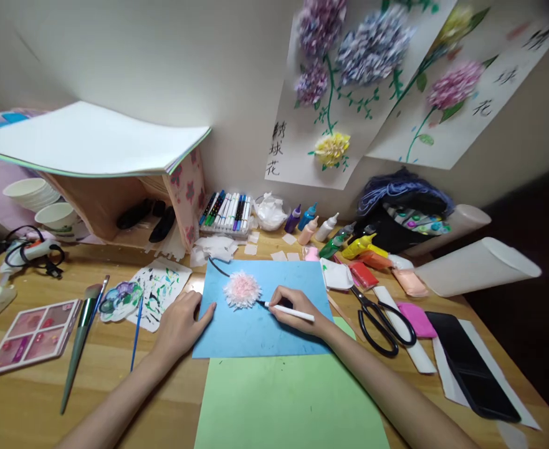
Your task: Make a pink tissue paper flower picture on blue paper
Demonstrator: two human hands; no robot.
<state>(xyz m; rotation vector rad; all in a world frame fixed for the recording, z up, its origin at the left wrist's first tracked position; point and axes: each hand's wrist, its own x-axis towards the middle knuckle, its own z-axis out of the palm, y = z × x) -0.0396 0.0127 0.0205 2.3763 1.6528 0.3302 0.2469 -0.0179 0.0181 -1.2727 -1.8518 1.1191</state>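
Observation:
A blue sheet of paper (283,337) lies in front of me, with a pale pink and white paper flower (242,289) fixed on it. From the flower's upper left a dark curved line (218,267) runs toward the sheet's corner. My right hand (297,310) grips a white marker pen (293,312), its dark tip touching or just above the paper at the flower's lower right edge. At the sheet's left side my left hand (183,323) rests flat, thumb on the paper and fingers spread. Beneath the blue sheet is a green sheet (283,399).
On the right are black-handled scissors (386,321), a phone (473,365) and clay packets (409,282). Paint bottles (308,231) and a marker box (227,212) stand behind. Brushes (80,343) and a palette (33,337) lie left. Flower pictures (321,125) hang on the wall.

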